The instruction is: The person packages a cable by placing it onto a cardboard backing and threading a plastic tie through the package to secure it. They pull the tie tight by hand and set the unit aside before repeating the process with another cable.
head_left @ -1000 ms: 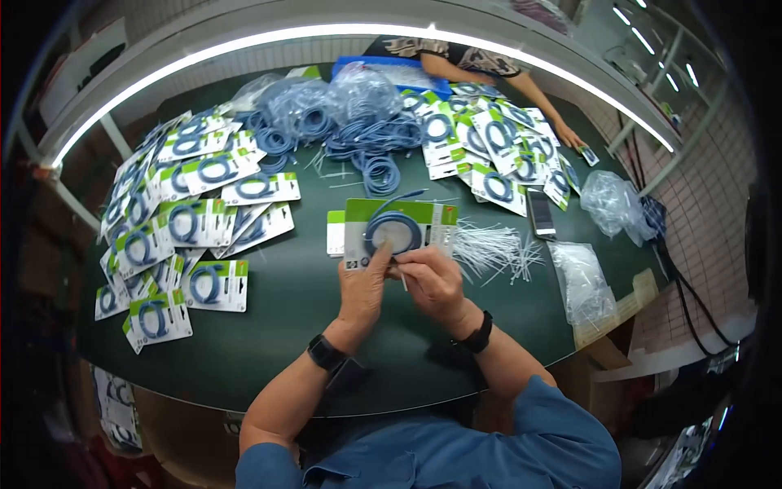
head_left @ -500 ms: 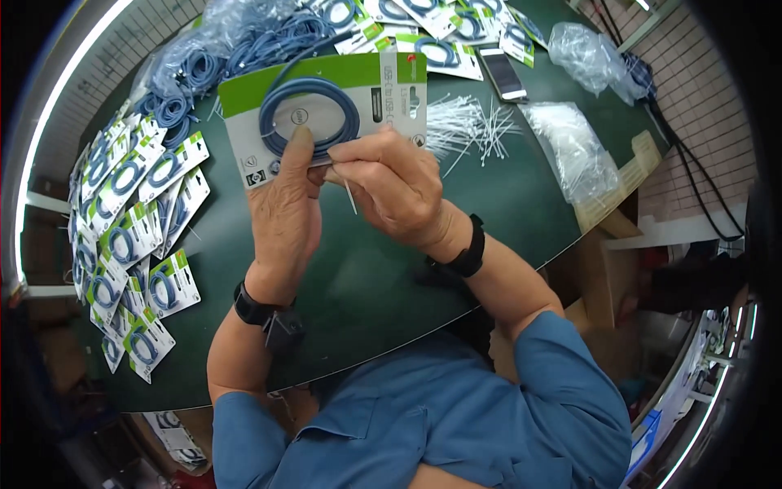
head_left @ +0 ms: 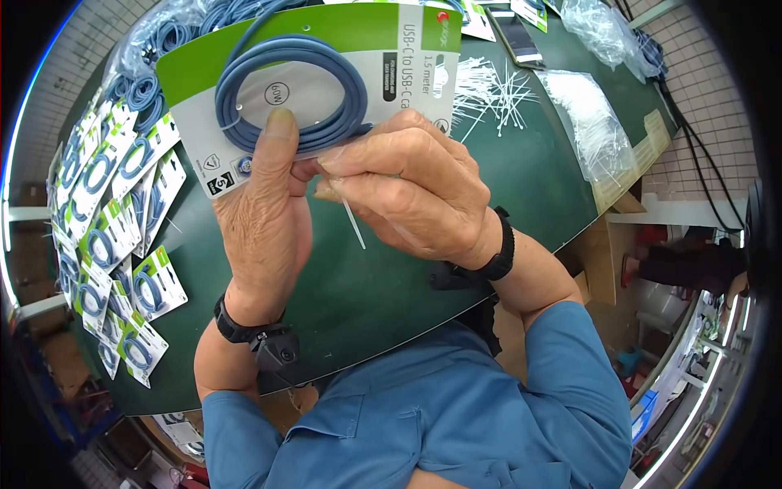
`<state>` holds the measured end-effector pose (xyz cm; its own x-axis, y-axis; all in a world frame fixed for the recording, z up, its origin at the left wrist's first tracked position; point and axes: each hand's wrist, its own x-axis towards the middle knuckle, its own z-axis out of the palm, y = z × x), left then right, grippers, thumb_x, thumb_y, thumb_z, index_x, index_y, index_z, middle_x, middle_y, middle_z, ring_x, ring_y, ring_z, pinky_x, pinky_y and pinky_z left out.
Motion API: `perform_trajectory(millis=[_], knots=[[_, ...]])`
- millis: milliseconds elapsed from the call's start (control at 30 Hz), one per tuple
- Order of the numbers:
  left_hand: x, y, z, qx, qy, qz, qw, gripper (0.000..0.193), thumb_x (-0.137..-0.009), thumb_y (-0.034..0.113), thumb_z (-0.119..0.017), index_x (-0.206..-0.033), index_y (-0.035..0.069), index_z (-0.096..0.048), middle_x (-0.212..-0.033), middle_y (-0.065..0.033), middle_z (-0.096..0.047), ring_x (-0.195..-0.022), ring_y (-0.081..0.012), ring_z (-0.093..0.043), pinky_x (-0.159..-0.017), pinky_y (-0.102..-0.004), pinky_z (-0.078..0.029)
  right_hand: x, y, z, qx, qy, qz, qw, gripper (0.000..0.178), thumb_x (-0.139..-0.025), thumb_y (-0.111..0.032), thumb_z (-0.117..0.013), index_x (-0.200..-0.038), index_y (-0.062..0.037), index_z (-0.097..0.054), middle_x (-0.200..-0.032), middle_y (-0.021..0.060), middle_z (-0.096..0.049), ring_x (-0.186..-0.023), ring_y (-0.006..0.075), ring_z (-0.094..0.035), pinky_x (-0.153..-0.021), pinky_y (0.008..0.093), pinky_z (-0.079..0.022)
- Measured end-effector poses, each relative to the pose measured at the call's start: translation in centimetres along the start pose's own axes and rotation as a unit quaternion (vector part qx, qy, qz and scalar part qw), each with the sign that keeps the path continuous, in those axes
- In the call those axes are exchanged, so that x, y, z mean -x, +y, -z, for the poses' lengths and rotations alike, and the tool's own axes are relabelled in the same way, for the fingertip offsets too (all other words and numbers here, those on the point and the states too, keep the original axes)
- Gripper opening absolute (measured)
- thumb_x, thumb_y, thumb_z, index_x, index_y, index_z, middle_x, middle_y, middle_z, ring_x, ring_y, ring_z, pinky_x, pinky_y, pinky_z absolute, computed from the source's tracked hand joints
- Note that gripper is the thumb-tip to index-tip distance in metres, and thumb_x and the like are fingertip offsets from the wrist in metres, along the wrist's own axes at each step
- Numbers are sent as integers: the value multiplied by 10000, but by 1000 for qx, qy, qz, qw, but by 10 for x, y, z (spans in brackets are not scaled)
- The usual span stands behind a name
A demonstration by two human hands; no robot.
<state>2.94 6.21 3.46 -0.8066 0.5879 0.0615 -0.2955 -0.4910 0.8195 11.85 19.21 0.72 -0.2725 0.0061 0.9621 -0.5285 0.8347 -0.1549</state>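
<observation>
A white and green backing card [head_left: 183,122] is raised before me, with a coiled blue cable [head_left: 350,94] lying on its face. My left hand [head_left: 265,204] grips the card's lower edge, its thumb pressed on the front just inside the coil. At the same edge my right hand [head_left: 415,183] pinches a thin white cable tie [head_left: 353,224], whose tail hangs down below the fingers. Where the tie meets the card is hidden by the fingertips.
Finished-looking cable cards [head_left: 102,244] lie heaped along the left side. Loose white ties [head_left: 493,94] are scattered behind my right hand, beside a phone [head_left: 517,41] and a clear bag of ties [head_left: 586,122]. Bundled blue cables [head_left: 138,94] and crumpled plastic [head_left: 607,33] line the far edge.
The card and both hands appear larger and nearer to the camera. My hands keep their grips, and the tie's tail still hangs below the right fingers.
</observation>
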Motion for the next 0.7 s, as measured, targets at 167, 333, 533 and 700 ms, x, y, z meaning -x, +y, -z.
perform_trajectory(millis=[167, 333, 533, 700], knots=[[-1, -1, 8, -46, -19, -28, 998, 347, -1010, 114, -688, -1329, 40, -574, -1167, -79, -687, -936, -161, -697, -740, -300, -591, -3, -1, 0, 33, -18, 10, 999, 346, -671, 18, -902, -967, -49, -736, -1038, 114, -725, -711, 190, -656, -597, 280, -534], [-3, 0, 11, -101, -36, -62, 992, 305, -1008, 100, -681, -1290, 18, -601, -1146, -77, -692, -936, -154, -691, -750, -296, -588, -11, -6, 1, 119, -45, -15, 992, 336, -654, 10, -899, -943, -55, -742, -1059, 108, -723, -668, 156, -603, -572, 269, -515], [-7, 0, 12, -174, -59, -102, 978, 327, -1032, 83, -638, -1345, 20, -567, -1195, -75, -680, -1002, -154, -696, -810, -272, -586, -6, 2, -2, 99, -28, -5, 995, 303, -654, 23, -875, -923, -52, -756, -1030, 98, -720, -647, 133, -582, -528, 253, -487], [-12, 3, 14, -148, -70, -97, 982, 352, -1036, 88, -638, -1370, 20, -549, -1227, -79, -675, -1034, -158, -696, -844, -279, -592, -5, -1, -3, 84, -24, -1, 996, 293, -654, 44, -845, -923, -41, -764, -978, 87, -719, -636, 134, -590, -510, 238, -478]])
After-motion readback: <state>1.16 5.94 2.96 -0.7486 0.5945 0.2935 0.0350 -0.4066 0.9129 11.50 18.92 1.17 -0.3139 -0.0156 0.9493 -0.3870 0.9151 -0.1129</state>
